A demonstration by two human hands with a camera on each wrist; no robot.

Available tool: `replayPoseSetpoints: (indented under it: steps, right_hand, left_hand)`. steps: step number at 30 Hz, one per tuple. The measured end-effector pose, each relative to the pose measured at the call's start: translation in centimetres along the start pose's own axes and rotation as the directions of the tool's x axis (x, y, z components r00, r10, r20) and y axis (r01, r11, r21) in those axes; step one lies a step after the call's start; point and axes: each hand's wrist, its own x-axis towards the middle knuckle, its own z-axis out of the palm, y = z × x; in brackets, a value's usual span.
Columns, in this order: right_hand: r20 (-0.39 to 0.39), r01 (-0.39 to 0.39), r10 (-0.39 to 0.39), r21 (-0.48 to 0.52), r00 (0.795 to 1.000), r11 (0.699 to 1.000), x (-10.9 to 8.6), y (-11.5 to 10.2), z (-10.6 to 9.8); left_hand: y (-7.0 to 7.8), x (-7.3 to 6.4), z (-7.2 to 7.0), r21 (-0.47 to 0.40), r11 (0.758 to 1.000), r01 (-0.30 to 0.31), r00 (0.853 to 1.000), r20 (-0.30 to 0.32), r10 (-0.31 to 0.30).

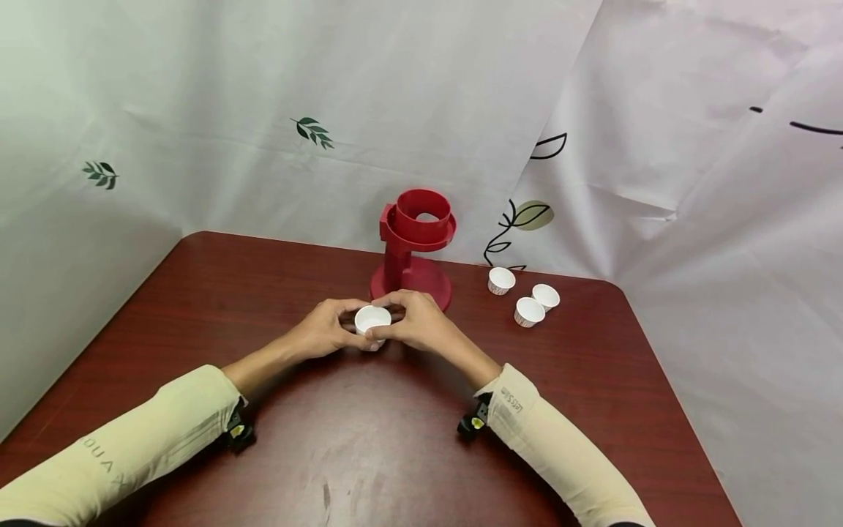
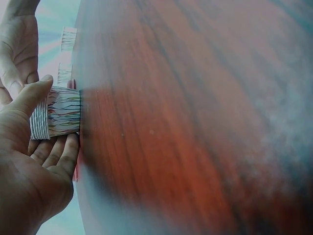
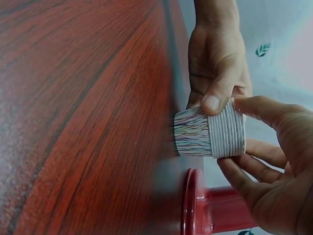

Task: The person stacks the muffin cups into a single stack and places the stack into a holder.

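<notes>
A nested stack of white paper cups stands upright on the table, held between both hands. Several rims show one above another on the stack, over a side printed with thin coloured wavy lines. My left hand grips it from the left, thumb on the near side near the rims and fingers around the lower far side. From the right, my right hand holds the upper part between thumb and fingers. In the left wrist view, the bottom of the stack meets the tabletop.
Just behind the hands stands a red stand with a round base and a raised ring holder; something white shows inside the ring. Three single paper cups sit to the right on the brown table. A white patterned curtain hangs behind.
</notes>
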Motion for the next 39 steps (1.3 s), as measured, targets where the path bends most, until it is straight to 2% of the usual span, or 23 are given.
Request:
replayPoseSetpoints:
  steps: [19,26,39]
  right_hand:
    - [0.01,0.022,-0.022,0.022,1.0,1.0,-0.7,0.7,-0.4]
    - [0.01,0.019,-0.02,0.059,1.0,0.998,-1.1,1.0,-1.0]
    - [-0.004,0.026,-0.025,0.046,1.0,0.999,-1.7,1.5,-1.5]
  left_hand:
    - [0.3,-0.1,0.2,0.026,1.0,-0.003,1.0,-0.003,0.003]
    - [0.1,-0.1,0.1,0.015,1.0,-0.003,1.0,-0.004,0.003]
    - [0.2,-0.2,0.1,0.017,1.0,-0.009,1.0,-0.002,0.009]
